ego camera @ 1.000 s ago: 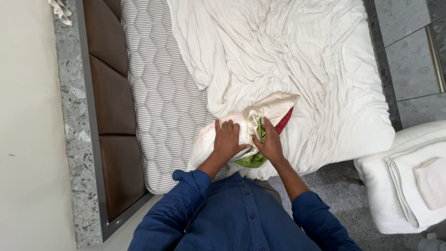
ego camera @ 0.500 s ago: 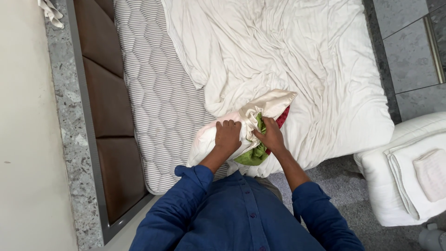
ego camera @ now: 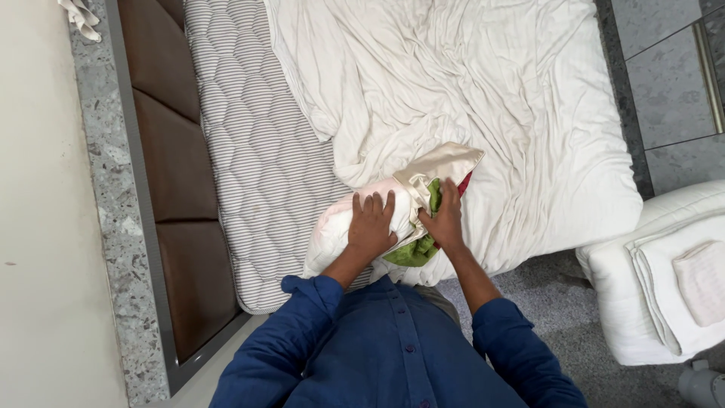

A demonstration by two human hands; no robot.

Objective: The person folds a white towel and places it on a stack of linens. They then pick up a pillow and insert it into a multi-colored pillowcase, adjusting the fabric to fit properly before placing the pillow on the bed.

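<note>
A pillow (ego camera: 332, 230) in a pale pinkish-white cover lies at the near edge of the bed. Its green and red inner cushion (ego camera: 411, 253) shows at the cover's open end, under a cream satin flap (ego camera: 442, 162). My left hand (ego camera: 371, 223) lies flat on the pillow with fingers spread, pressing down. My right hand (ego camera: 445, 219) grips the green cushion and the cover's edge at the opening. The two hands are a few centimetres apart.
A crumpled white sheet (ego camera: 483, 91) covers most of the bed; a bare quilted mattress (ego camera: 249, 151) shows beside a brown padded headboard (ego camera: 177, 174). A white armchair (ego camera: 642, 295) with folded towels (ego camera: 698, 279) stands at the right. Grey speckled ledge at the left.
My hands have shifted slightly on the pillow, the left hand flattening on the cover. The green cushion shows a little less than before.
</note>
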